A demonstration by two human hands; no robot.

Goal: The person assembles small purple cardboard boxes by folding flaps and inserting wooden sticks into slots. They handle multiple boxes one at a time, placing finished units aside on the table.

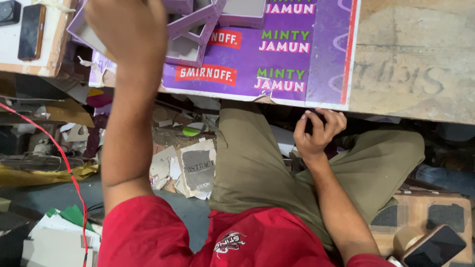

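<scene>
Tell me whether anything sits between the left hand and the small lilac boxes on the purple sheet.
Nothing visible does. The left hand is raised over the purple sheet, right beside the lilac boxes and partly covering them. The right hand is curled at the board's near edge.

Head camera — single view, worn on the person's head, facing steeply down over chest and lap. Close range: the surface (410, 59) edge crosses the top of frame, both hands (316, 131) within arm's reach, floor clutter below — no second view.
</scene>
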